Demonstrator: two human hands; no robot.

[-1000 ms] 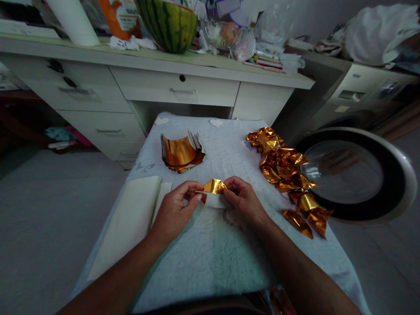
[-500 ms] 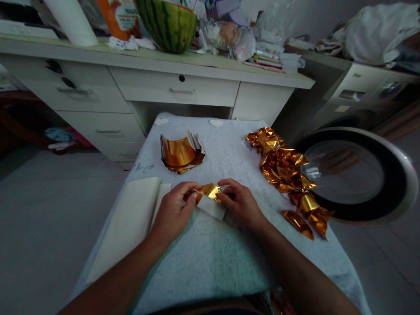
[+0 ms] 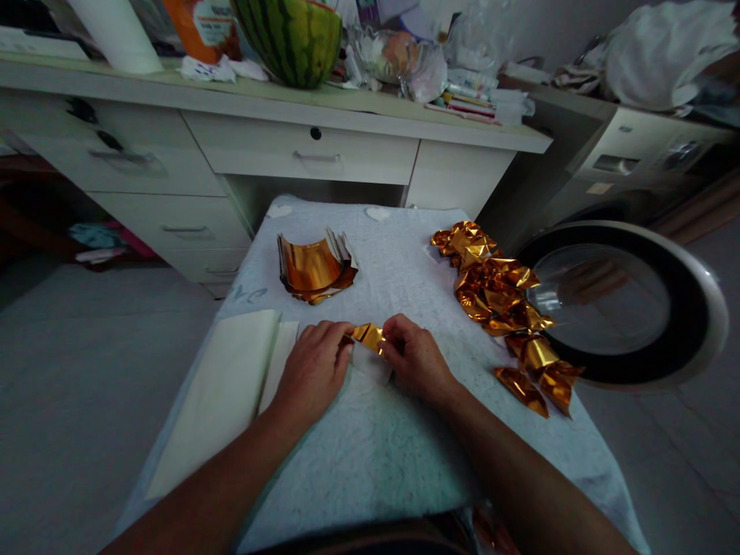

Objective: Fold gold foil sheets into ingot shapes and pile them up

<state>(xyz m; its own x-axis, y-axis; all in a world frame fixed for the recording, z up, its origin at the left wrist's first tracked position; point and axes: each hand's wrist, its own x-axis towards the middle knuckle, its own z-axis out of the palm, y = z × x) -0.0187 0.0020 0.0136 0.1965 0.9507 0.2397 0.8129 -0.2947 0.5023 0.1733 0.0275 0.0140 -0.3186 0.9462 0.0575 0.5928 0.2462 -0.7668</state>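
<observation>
Between my hands is a small piece of gold foil paper [image 3: 368, 336], creased and partly folded. My left hand [image 3: 315, 366] pinches its left end, with thumb and fingers closed. My right hand [image 3: 415, 354] grips the right end in the same way. A pale paper flap [image 3: 373, 367] shows just below the foil, near the cloth. Beyond my left hand stands a curved stack of gold foil sheets [image 3: 315, 266]. Off to the right lies a pile of folded gold foil pieces [image 3: 497, 289], several of them overlapping.
White paper sheets [image 3: 216, 401] lie along the left of the cloth-covered table [image 3: 398, 270]. Behind it is a white desk [image 3: 260, 150] bearing a cut watermelon [image 3: 292, 38]. An open washing machine door [image 3: 621, 301] borders the right side.
The foil between my hands has become narrower, and its white underside flap has turned down. My left fingers have closed over its left end. The view has shifted slightly.
</observation>
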